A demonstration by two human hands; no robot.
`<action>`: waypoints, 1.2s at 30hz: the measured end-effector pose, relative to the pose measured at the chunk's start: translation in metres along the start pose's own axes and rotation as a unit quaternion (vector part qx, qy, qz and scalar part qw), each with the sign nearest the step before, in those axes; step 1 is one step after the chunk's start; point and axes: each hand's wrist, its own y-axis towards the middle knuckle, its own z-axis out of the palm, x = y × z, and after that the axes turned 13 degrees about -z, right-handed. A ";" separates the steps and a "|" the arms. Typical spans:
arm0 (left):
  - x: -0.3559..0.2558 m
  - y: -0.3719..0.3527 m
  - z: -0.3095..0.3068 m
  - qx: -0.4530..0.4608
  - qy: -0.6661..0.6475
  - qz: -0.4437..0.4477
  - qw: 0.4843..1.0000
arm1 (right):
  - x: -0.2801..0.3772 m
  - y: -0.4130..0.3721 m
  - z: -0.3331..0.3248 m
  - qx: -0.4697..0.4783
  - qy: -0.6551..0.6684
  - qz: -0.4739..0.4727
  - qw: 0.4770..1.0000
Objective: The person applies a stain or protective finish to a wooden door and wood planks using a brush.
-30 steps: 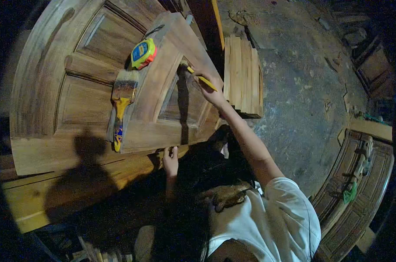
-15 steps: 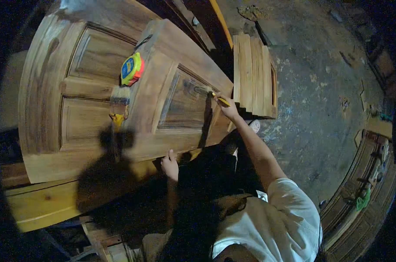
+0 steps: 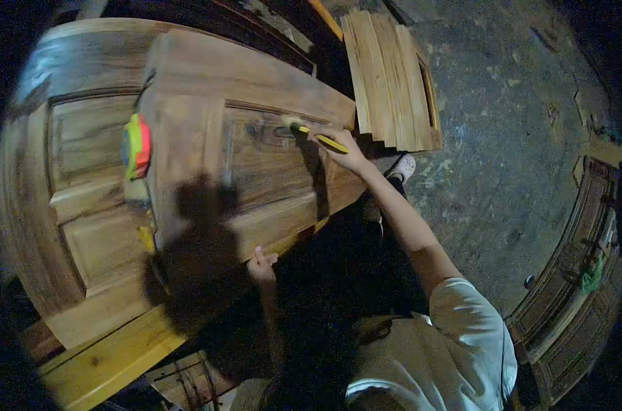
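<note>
My right hand (image 3: 345,147) grips a paintbrush (image 3: 331,143) with a yellow and black handle. Its pale bristles are over the recessed panel of a brown wooden door (image 3: 194,82); whether they touch the wood is blurred. Near the door's close edge, my left hand (image 3: 262,266) has its thumb and a finger apart, holding nothing visible. To the left lies a yellow and red tape measure (image 3: 140,147), on its side against the raised door's edge. Just below it is a second brush (image 3: 146,236) with a yellow handle, partly in shadow.
Another panelled door (image 3: 95,144) lies under the first, at left. A yellowish beam (image 3: 112,359) runs along the near side. Stacked wooden boards (image 3: 386,82) stand beyond my right hand. More carved panels (image 3: 564,246) lie on the stained floor (image 3: 482,151) at right.
The view has swung, so the doors and tape measure sit further left. My right hand has moved the brush leftward over the recessed panel. My left hand stays by the near edge, thumb and finger apart.
</note>
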 end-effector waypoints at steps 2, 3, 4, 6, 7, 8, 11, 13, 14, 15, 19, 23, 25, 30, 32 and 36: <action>0.006 0.000 -0.003 -0.004 0.009 -0.013 1.000 | -0.030 -0.027 -0.002 -0.040 0.007 0.047 0.998; 0.008 -0.001 -0.007 -0.004 0.016 -0.017 1.000 | -0.050 -0.043 0.001 -0.055 -0.002 0.061 0.997; 0.010 0.000 -0.010 -0.004 0.019 -0.019 1.000 | -0.064 -0.053 -0.001 -0.059 0.003 0.072 0.996; 0.016 -0.002 -0.018 -0.005 0.027 -0.025 0.999 | -0.079 -0.070 -0.001 -0.061 0.010 0.094 0.994; 0.017 -0.002 -0.020 -0.005 0.030 -0.028 0.999 | -0.083 -0.071 0.001 -0.072 0.007 0.106 0.992; 0.017 -0.003 -0.022 -0.006 0.032 -0.030 0.999 | -0.084 -0.070 0.003 -0.084 0.002 0.115 0.990; 0.014 -0.003 -0.024 -0.004 0.039 -0.030 0.999 | -0.031 -0.038 0.008 -0.099 0.018 0.084 0.991; 0.012 -0.004 -0.022 -0.002 0.041 -0.029 0.999 | 0.016 -0.001 0.008 -0.059 0.044 0.061 0.995; 0.011 -0.005 -0.021 -0.001 0.041 -0.029 0.999 | 0.039 0.019 0.010 -0.059 0.071 0.018 0.996; 0.011 -0.006 -0.020 -0.002 0.040 -0.029 0.999 | 0.058 0.037 0.015 -0.057 0.101 -0.023 0.993; 0.002 -0.012 -0.015 0.000 0.053 -0.020 0.998 | 0.091 0.078 0.017 -0.014 0.086 -0.103 0.991; -0.007 -0.007 -0.004 0.007 0.057 -0.015 0.998 | 0.096 0.075 0.014 -0.070 0.102 -0.027 0.992; -0.004 -0.001 0.003 0.005 0.030 -0.003 1.000 | 0.119 0.064 0.028 -0.006 0.101 -0.075 0.992; -0.043 -0.027 0.005 0.013 0.051 0.011 0.999 | 0.139 0.020 0.057 0.144 0.088 -0.126 0.978; -0.055 -0.039 0.001 -0.010 0.138 0.041 0.989 | 0.136 0.021 0.047 0.207 0.076 -0.137 0.966; -0.041 -0.026 0.003 0.003 0.095 0.041 0.995 | 0.112 0.057 0.021 0.038 0.020 -0.110 0.993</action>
